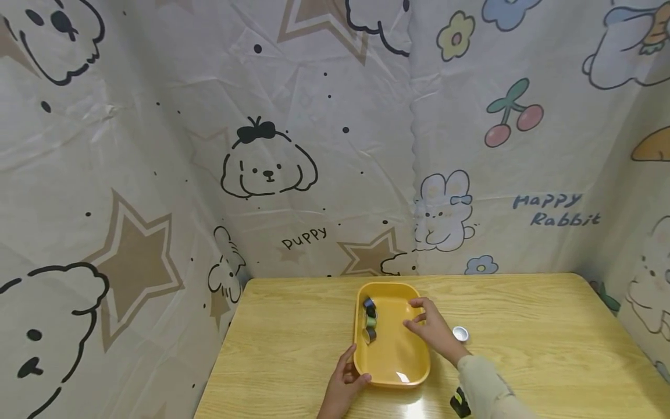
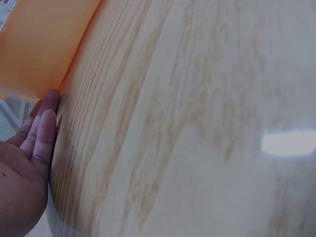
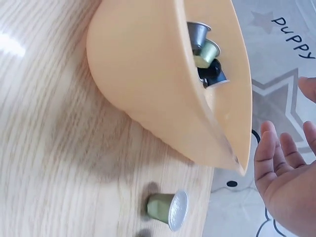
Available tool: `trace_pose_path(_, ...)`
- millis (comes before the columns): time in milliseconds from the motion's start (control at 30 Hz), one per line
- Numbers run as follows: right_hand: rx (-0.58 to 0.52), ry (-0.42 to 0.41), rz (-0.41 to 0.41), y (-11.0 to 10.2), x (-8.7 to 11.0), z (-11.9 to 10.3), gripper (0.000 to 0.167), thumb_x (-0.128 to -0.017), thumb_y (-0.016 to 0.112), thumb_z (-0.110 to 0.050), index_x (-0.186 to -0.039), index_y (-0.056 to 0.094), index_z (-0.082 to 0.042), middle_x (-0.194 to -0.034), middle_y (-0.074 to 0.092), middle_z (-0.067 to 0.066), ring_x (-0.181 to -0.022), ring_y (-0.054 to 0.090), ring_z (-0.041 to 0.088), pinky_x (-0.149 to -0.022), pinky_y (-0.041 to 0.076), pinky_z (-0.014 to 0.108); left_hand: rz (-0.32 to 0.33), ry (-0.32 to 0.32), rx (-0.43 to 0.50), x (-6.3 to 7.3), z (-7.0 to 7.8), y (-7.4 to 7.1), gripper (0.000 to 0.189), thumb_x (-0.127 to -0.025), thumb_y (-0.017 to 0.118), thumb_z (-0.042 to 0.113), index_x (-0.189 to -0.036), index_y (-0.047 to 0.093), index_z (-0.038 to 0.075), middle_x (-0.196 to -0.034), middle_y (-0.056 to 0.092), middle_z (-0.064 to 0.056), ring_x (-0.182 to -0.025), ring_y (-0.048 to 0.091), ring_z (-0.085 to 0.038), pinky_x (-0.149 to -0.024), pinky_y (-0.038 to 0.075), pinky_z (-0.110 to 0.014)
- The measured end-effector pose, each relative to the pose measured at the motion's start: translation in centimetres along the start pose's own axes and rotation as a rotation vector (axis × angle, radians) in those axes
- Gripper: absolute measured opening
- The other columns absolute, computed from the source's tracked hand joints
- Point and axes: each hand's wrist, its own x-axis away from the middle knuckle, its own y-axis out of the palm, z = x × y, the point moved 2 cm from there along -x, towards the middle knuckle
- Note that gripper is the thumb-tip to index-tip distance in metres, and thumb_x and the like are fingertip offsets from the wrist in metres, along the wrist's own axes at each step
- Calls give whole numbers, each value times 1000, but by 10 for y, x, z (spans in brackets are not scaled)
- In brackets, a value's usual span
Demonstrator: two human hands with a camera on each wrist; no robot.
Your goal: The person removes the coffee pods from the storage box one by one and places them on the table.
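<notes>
A yellow tray [image 1: 400, 361] lies on the table. My left hand [image 1: 342, 384] holds its near left corner, thumb at the near rim and fingers along the outer wall; the left wrist view shows those fingers [image 2: 45, 133] against the wall. Over the tray's right side is my right hand [image 1: 431, 329], thumb and forefinger apart with nothing between them. Inside, along the left wall, several small coffee capsules sit in a row: a grey capsule [image 1: 370, 335], a green capsule [image 1: 371, 320], a black one and a blue capsule [image 1: 369, 302].
Right of the tray, a green capsule [image 3: 168, 210] stands on its narrow end, silver lid up. A black object with a yellow-green patch [image 1: 459, 402] lies near the right sleeve [image 1: 487, 384]. A printed cloth [image 1: 324, 174] hangs behind the wooden table [image 1: 293, 326].
</notes>
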Motion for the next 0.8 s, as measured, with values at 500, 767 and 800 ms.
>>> trace_pose_path(500, 73, -43, -45, 35, -3, 3, 41, -86, 70, -7, -122, 51, -1, -114, 58, 21, -76, 57, 15, -68, 49, 26, -13, 25, 6, 4, 7, -1, 75, -88, 72, 32, -150, 32, 22, -122, 58, -15, -92, 62, -14, -74, 53, -27)
trace_pose_path(767, 109, -19, -112, 50, -1, 5, 42, -87, 71, -12, -123, 53, -2, -113, 60, 18, -80, 59, 19, -67, 49, 29, -5, -16, 5, 1, 2, -1, 76, -86, 73, 34, -150, 33, 25, -124, 58, -12, -94, 60, -17, -73, 51, -27)
trace_pose_path(800, 108, -22, -116, 52, -1, 4, 41, -87, 71, -12, -123, 53, -2, -113, 60, 18, -83, 60, 20, -68, 50, 30, -5, -12, 6, 1, 2, -1, 76, -86, 73, 34, -150, 33, 26, -124, 58, -12, -93, 60, -17, -73, 51, -26)
